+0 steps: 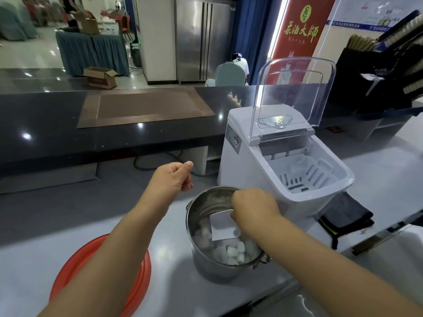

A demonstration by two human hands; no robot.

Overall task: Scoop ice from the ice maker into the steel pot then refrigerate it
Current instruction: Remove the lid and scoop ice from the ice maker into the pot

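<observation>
The steel pot [201,255] stands on the grey counter in front of me, holding several ice cubes [231,250]. My right hand [254,208] grips a white plastic scoop [223,225] whose blade dips inside the pot above the ice. My left hand [174,177] hovers to the left of the pot, fingers loosely curled, holding nothing. The white ice maker [274,179] sits just right of the pot with its clear lid [295,92] raised. Its white slotted basket [304,172] looks empty of ice.
A red round tray [137,271] lies at the counter's left, partly under my left forearm. A dark folded cloth [345,216] sits right of the ice maker. A steel refrigerator [203,37] stands far back beyond the dark bar counter [68,124]. A person sits near it.
</observation>
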